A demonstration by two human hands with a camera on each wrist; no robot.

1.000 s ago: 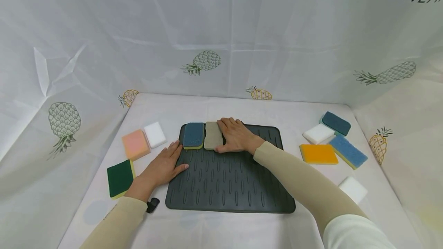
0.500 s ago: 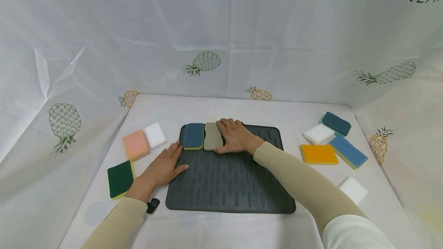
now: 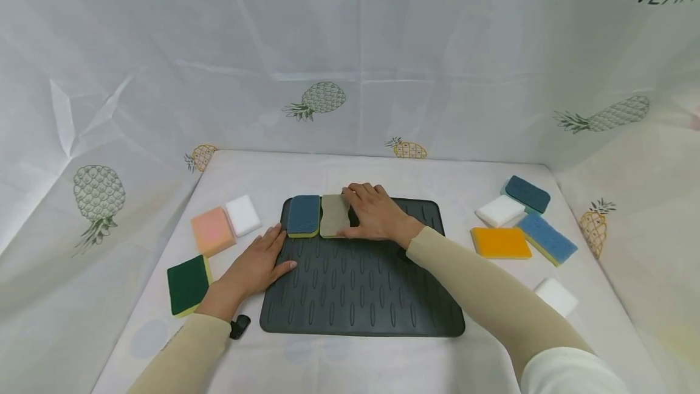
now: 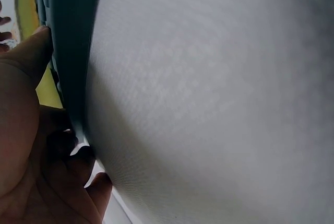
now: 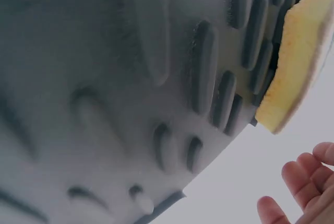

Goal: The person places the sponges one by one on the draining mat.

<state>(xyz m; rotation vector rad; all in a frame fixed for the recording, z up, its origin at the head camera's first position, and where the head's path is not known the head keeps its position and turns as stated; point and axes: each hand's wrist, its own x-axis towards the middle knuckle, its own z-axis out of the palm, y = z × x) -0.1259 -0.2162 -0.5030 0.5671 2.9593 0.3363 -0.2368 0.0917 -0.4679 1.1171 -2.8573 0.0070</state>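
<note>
I am seeing little change from a second ago: the head view is shifting slightly, and the beige sponge (image 3: 333,216) is still lying just beside the blue sponge (image 3: 303,214) along the dark mat's (image 3: 361,297) far edge. The right hand (image 3: 377,214) is staying at its right side, loosely spread, gripping nothing. The left hand (image 3: 257,266) is resting, fingers extended, on the left edge. I am reading "PINEAPPLE" on the backdrop (image 3: 443,35).
</note>
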